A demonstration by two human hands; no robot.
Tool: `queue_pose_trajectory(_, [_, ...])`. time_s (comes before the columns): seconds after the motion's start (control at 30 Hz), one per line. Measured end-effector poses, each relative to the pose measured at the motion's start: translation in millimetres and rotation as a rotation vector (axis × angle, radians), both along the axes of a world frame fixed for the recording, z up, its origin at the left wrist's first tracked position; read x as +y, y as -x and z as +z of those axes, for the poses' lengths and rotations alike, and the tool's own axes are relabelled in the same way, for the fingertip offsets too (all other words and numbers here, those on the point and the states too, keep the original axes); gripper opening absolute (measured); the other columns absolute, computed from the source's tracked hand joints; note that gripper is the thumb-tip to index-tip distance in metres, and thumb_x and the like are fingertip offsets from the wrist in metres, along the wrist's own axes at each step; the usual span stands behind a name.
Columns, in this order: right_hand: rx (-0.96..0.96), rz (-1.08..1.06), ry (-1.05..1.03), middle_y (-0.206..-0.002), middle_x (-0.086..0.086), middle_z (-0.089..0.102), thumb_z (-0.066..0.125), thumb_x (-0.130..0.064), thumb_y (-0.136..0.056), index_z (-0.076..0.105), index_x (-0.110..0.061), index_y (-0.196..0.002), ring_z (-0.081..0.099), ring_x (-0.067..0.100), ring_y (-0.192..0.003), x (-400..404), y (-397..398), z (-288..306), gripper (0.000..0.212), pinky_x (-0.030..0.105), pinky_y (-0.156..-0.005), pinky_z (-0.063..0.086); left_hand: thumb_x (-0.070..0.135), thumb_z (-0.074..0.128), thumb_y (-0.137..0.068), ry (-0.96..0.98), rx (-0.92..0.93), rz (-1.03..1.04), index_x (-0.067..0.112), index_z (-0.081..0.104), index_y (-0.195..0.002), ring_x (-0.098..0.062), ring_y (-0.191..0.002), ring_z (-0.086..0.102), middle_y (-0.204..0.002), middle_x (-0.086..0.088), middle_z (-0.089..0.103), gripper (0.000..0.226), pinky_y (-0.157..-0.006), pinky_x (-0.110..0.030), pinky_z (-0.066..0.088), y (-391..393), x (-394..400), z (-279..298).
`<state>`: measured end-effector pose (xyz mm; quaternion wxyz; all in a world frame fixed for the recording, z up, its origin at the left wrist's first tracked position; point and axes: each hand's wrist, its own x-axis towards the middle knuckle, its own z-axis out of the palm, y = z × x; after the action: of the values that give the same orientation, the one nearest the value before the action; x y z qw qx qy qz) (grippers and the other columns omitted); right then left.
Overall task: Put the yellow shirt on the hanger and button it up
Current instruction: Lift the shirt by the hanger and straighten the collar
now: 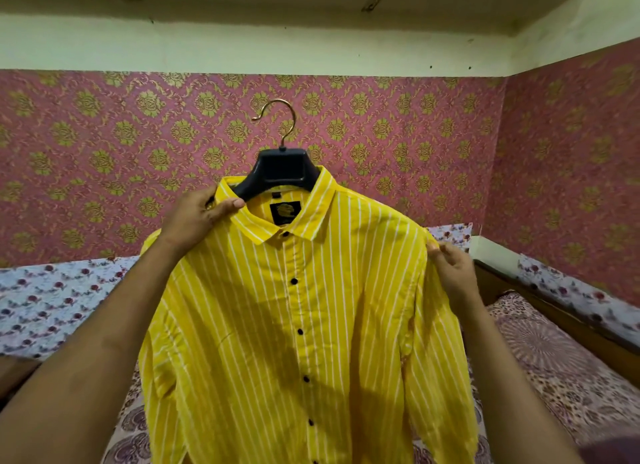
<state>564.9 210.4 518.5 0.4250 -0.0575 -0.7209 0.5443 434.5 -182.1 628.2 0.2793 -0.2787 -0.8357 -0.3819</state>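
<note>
The yellow shirt [346, 307] with white stripes hangs on a dark hanger [280, 172] with a golden hook [282, 117], held up in the air in front of me. Its front placket is closed along a row of black buttons [300, 332], and the collar lies folded down. My left hand [199, 214] grips the left side of the collar together with the hanger's arm. My right hand [450, 266] pinches the cloth at the shirt's right shoulder seam. The lower hem runs out of the frame.
A bed with a patterned maroon cover [554, 377] lies below and to the right. Floral sheets [52, 301] line the wall base on the left and right. Pink wallpaper [138, 145] with gold motifs covers the walls behind the shirt.
</note>
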Motion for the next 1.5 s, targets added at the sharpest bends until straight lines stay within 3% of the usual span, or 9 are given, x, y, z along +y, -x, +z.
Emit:
queue_pose_trajectory(0.17, [0.127,-0.33,-0.085,-0.066,0.011,0.05,0.046,-0.036,-0.086,0.06,0.0,-0.076,0.044,0.015,-0.064,2.8,-7.7,18.5,0.039,0.031,-0.057,0.033,0.092,0.039,-0.057,0.045,0.021,0.033,0.003,0.054,-0.081,-0.021,-0.061,0.044,-0.065,-0.017,0.047,0.093,-0.061,-0.052,0.041,-1.1,2.4,-1.0])
queue_pose_trajectory(0.33, [-0.057,-0.551,0.038,-0.105,0.013,0.067,0.048,-0.013,-0.088,0.062,-0.014,-0.104,0.058,0.035,-0.1,1.7,-3.9,35.5,0.021,0.043,-0.083,0.045,0.09,0.043,-0.059,0.074,0.016,0.007,0.005,0.058,-0.094,-0.038,-0.073,0.057,-0.078,-0.023,0.059,0.092,-0.065,-0.053,0.044,0.1,2.2,1.2])
queue_pose_trajectory(0.43, [0.034,-0.36,-0.163,-0.106,0.011,0.067,0.049,-0.029,-0.09,0.063,-0.012,-0.109,0.059,0.023,-0.094,-20.3,-6.0,54.6,0.028,0.032,-0.072,0.043,0.087,0.044,-0.06,0.109,0.033,0.041,0.007,0.051,-0.073,-0.029,-0.059,0.047,-0.062,-0.012,0.048,0.081,-0.058,-0.051,0.039,-6.2,6.8,4.2])
queue_pose_trajectory(0.6, [-0.069,-0.074,-0.684,-0.122,0.005,0.062,0.04,-0.068,-0.078,0.051,-0.022,-0.126,0.058,0.022,-0.111,-70.4,-0.9,78.4,0.067,0.04,-0.085,0.049,0.073,0.047,-0.064,0.098,0.031,-0.016,0.009,0.055,-0.073,-0.015,-0.06,0.041,-0.065,-0.002,0.045,0.065,-0.057,-0.035,0.029,-20.4,19.5,6.0])
queue_pose_trajectory(0.87, [-0.088,-0.506,-0.824,-0.077,0.022,0.066,0.04,-0.085,-0.064,0.066,-0.018,-0.092,0.063,0.042,-0.08,-94.0,10.9,74.0,0.077,0.034,-0.056,0.033,0.071,0.049,-0.068,0.107,0.01,-0.07,0.012,0.053,-0.07,-0.002,-0.052,0.039,-0.059,0.005,0.04,0.059,-0.053,-0.027,0.026,-32.1,15.6,-4.1])
queue_pose_trajectory(1.0, [-0.096,-0.513,-0.847,-0.073,0.024,0.065,0.034,-0.084,-0.062,0.065,-0.014,-0.082,0.063,0.042,-0.075,-85.0,8.0,68.8,0.079,0.034,-0.055,0.034,0.079,0.045,-0.068,0.061,-0.131,-0.261,0.026,0.056,-0.106,0.017,-0.084,0.055,-0.095,0.012,0.06,0.065,-0.071,-0.005,0.041,-40.0,-3.7,-10.4])
queue_pose_trajectory(1.1, [-0.088,-0.526,-0.849,-0.07,0.025,0.064,0.032,-0.086,-0.061,0.064,-0.012,-0.08,0.063,0.042,-0.071,-72.5,2.3,68.6,0.082,0.031,-0.051,0.032,0.057,0.053,-0.082,-0.025,-0.309,-0.278,0.032,0.049,-0.124,-0.002,-0.116,0.05,-0.124,0.003,0.054,0.049,-0.096,-0.022,0.041,-37.7,-29.1,-21.1])
queue_pose_trajectory(1.27, [-0.156,-0.524,-0.825,-0.07,0.026,0.063,0.037,-0.085,-0.064,0.065,-0.009,-0.079,0.062,0.042,-0.07,-61.5,-3.5,70.8,0.083,0.028,-0.048,0.026,0.021,0.065,-0.085,0.15,-0.524,-0.171,0.026,0.034,-0.139,-0.019,-0.123,0.045,-0.134,-0.003,0.047,0.062,-0.103,-0.042,0.041,-27.9,-50.4,-38.8])
queue_pose_trajectory(1.5, [-0.179,-0.508,-0.805,-0.071,0.024,0.063,0.029,-0.086,-0.063,0.063,-0.009,-0.077,0.061,0.044,-0.075,-53.8,-5.4,71.1,0.085,0.039,-0.059,0.041,0.018,0.08,-0.069,0.232,-0.42,-0.023,0.006,0.069,-0.089,-0.026,-0.082,0.062,-0.085,-0.015,0.069,0.025,-0.073,-0.036,0.049,-21.7,-62.5,-14.1])
